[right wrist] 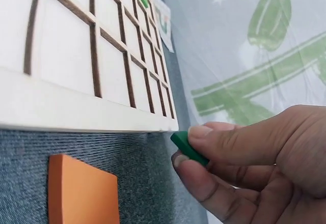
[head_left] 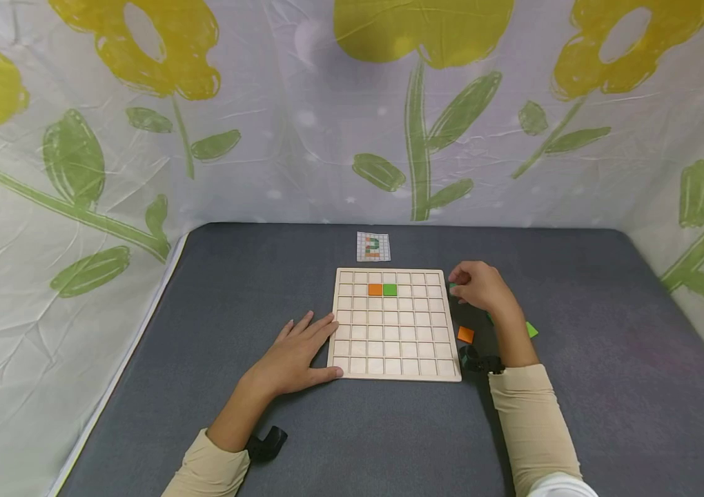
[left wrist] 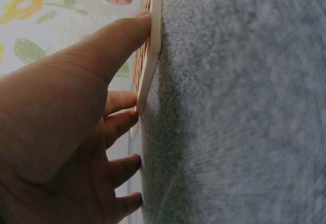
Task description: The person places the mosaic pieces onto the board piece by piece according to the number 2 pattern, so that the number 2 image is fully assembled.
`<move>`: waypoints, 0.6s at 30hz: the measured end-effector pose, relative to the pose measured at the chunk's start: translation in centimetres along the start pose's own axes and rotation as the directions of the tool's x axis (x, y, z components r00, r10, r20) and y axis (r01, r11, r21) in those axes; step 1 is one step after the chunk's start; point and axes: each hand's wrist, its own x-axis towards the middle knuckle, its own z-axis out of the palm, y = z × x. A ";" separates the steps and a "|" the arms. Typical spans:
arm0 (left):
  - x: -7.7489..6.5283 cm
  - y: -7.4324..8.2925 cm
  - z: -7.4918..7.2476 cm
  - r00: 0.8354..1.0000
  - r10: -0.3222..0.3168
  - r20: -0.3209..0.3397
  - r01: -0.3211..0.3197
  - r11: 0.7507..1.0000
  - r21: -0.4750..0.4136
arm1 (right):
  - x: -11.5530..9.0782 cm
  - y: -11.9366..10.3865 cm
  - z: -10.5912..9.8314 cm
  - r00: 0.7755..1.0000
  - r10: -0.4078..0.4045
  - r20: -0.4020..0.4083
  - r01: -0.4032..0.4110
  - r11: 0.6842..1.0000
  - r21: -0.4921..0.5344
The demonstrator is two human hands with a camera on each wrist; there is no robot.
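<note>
A wooden grid board (head_left: 395,373) lies flat on the dark cloth, an orange tile (head_left: 375,289) and a green tile (head_left: 390,290) side by side in its second row. My left hand (head_left: 296,355) rests at the board's left edge with fingers spread, the thumb on the near corner. Just off the right edge, my right hand (head_left: 481,284) pinches a dark green tile (right wrist: 189,148) between thumb and fingertips. Below that hand, a loose orange tile (head_left: 466,335) lies on the cloth beside the board.
A small pattern card (head_left: 373,246) with a coloured figure on a grid lies behind the board. More green tiles, one bright green (head_left: 532,330), are partly hidden by the right forearm. A flower-printed curtain (head_left: 302,138) stands along the table's back edge.
</note>
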 end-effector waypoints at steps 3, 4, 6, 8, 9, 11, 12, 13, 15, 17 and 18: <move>0.0 0.0 0.0 1.000 0.001 -0.002 -0.001 1.000 0.002 | 0.1 0.0 0.1 1.000 0.018 -0.001 -0.018 0.999 0.030; 0.0 0.0 0.0 1.000 0.002 -0.004 -0.002 1.000 0.003 | 0.2 0.0 0.1 1.000 0.024 -0.004 -0.024 0.999 0.040; 0.0 0.0 0.0 1.000 0.002 -0.004 -0.002 1.000 0.003 | 0.2 0.1 0.2 1.000 0.024 -0.016 -0.023 0.998 0.064; 0.0 -0.1 0.0 1.000 0.001 -0.003 -0.001 1.000 0.000 | 0.3 0.1 0.2 1.000 0.013 -0.028 -0.011 0.996 0.087; 0.0 -0.1 -0.1 1.000 0.000 -0.001 0.000 1.000 0.000 | 0.3 0.1 0.3 0.999 0.005 -0.033 -0.002 0.995 0.102; 0.0 -0.1 -0.1 1.000 0.000 0.002 0.000 1.000 -0.003 | 0.4 0.1 0.4 0.999 -0.010 -0.033 0.014 0.991 0.136; -0.1 0.0 -0.1 1.000 0.001 0.002 -0.001 1.000 -0.005 | 0.5 0.1 0.6 1.000 -0.012 -0.027 0.016 0.987 0.159; -0.1 -0.1 -0.1 1.000 0.003 0.002 -0.003 1.000 -0.006 | 0.6 0.0 0.7 1.000 -0.011 -0.017 0.014 0.983 0.181; -0.1 0.0 -0.1 1.000 0.006 0.002 -0.006 1.000 -0.009 | 0.7 -0.2 0.9 1.000 -0.007 -0.001 0.007 0.976 0.217; -0.2 0.0 -0.2 1.000 0.009 0.001 -0.009 1.000 -0.013 | 0.8 -0.3 1.2 1.000 -0.001 0.011 -0.002 0.971 0.240; -0.2 0.0 -0.2 1.000 0.008 0.002 -0.008 1.000 -0.014 | 0.8 -0.5 1.3 1.000 0.001 0.013 -0.004 0.970 0.245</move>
